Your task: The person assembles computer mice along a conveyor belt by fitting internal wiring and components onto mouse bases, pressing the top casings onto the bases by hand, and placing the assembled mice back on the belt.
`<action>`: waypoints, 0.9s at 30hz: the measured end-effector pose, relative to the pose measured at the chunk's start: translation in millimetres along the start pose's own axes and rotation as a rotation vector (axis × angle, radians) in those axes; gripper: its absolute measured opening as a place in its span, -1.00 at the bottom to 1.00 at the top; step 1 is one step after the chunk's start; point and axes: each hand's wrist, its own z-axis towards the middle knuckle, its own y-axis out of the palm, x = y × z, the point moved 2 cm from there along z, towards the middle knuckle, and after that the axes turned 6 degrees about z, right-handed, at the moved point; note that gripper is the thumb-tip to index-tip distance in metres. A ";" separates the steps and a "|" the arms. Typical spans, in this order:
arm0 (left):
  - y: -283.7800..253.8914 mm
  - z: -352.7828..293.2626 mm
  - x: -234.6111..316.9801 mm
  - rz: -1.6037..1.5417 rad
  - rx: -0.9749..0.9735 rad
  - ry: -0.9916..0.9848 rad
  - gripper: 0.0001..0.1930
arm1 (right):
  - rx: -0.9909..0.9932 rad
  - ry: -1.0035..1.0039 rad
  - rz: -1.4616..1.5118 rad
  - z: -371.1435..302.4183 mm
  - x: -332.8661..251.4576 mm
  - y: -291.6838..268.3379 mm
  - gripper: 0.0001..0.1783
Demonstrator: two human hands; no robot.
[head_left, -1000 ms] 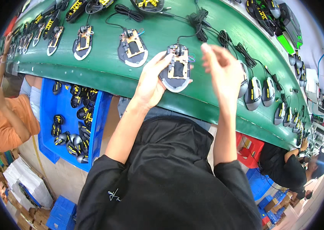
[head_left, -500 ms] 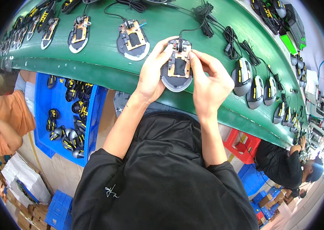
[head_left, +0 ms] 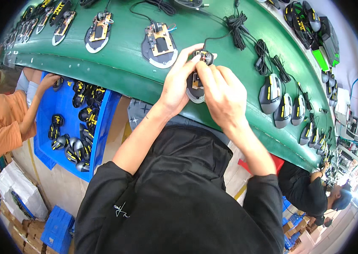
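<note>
In front of me, above the green work surface, is an open computer mouse (head_left: 195, 95), a dark base with a light rim, a tan circuit board and a scroll wheel near its cable end. My left hand (head_left: 174, 88) is closed around its left side, thumb and fingers near the wheel. Across the board lies my right hand (head_left: 226, 96), fingers bent and pressed together by the wheel, hiding much of the board. Whether a small part is between those fingertips cannot be seen. A black cable (head_left: 222, 37) runs from the mouse to a bundle (head_left: 237, 28).
Another open mouse (head_left: 160, 43) lies to the left, with several more beyond. Closed grey-and-yellow mice (head_left: 271, 94) line the right. A blue crate (head_left: 106, 122) of mouse shells stands below left; a co-worker in an orange shirt (head_left: 6, 120) reaches into it. Another person (head_left: 301, 186) is at right.
My right hand has moved from the mouse's right edge onto its board, covering it. The mouse has tilted in my hands. The co-worker's arm now extends into the blue crate.
</note>
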 end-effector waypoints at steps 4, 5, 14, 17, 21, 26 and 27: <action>-13.3 3.5 -10.1 -0.107 -0.016 -0.003 -0.56 | -0.264 -0.411 -0.169 9.9 4.7 -1.5 -0.63; -17.1 4.4 -16.6 -0.161 -0.015 -0.023 -0.53 | -0.328 -0.496 -0.215 8.5 3.9 -1.7 -0.63; -17.8 5.1 1.1 -0.398 0.026 -0.153 -0.58 | -0.537 -0.369 0.427 49.6 -1.8 -30.5 -0.71; -11.4 4.3 8.0 -0.434 -0.076 -0.118 -0.57 | -0.062 -0.125 0.395 104.7 44.6 -11.8 -0.75; -11.2 5.5 4.4 -0.363 -0.034 -0.078 -0.53 | -0.160 -0.183 0.209 137.3 87.7 60.6 -0.54; -11.9 1.2 4.1 -0.210 -0.013 -0.074 -0.54 | 0.072 0.206 0.365 101.4 84.7 40.4 -0.66; -11.9 1.6 3.7 -0.269 -0.021 -0.095 -0.55 | 0.058 0.489 0.437 81.3 82.7 17.1 -0.69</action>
